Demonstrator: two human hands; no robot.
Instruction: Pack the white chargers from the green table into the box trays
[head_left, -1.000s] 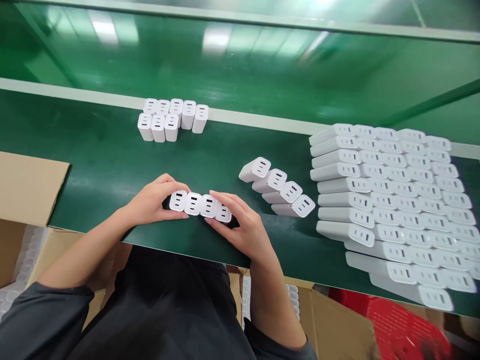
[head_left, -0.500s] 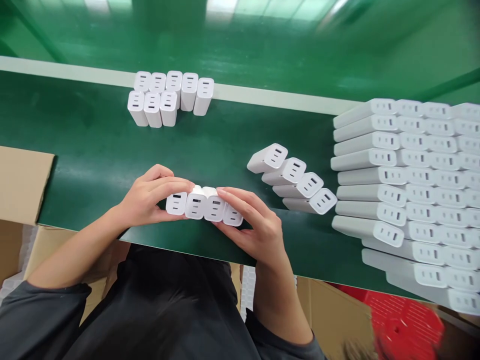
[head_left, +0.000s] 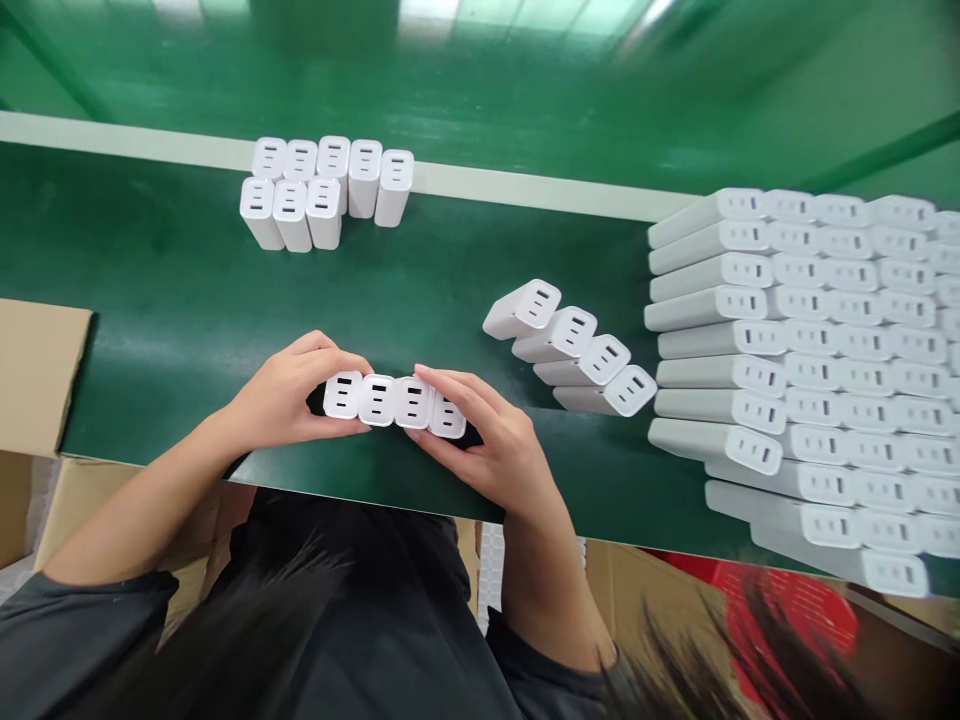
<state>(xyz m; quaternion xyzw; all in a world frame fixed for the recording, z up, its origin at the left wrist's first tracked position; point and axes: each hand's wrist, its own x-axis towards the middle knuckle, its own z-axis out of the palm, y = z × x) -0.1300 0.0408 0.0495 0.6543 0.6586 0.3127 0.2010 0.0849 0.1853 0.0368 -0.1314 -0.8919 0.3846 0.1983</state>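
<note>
A short row of several white USB chargers [head_left: 377,400] stands side by side near the table's front edge, port ends facing up. My left hand [head_left: 289,395] closes its thumb and fingers around the left end of this row. Around the right end, my right hand [head_left: 491,430] grips in the same way. The lower bodies of these chargers are mostly hidden below their port faces. Right of my right hand, a slanting line of several more white chargers [head_left: 574,335] leans over on the green table [head_left: 420,290].
Two rows of upright chargers [head_left: 326,195] stand at the back left, by a pale strip [head_left: 525,190]. A large stack of chargers [head_left: 825,380] lies on the right. Cardboard [head_left: 41,370] is at the left edge; a red plastic item [head_left: 795,610] sits below the table, lower right.
My fingers have shifted slightly on the row, and its chargers look more evenly lined up. The whole view has moved a little, so everything sits further left.
</note>
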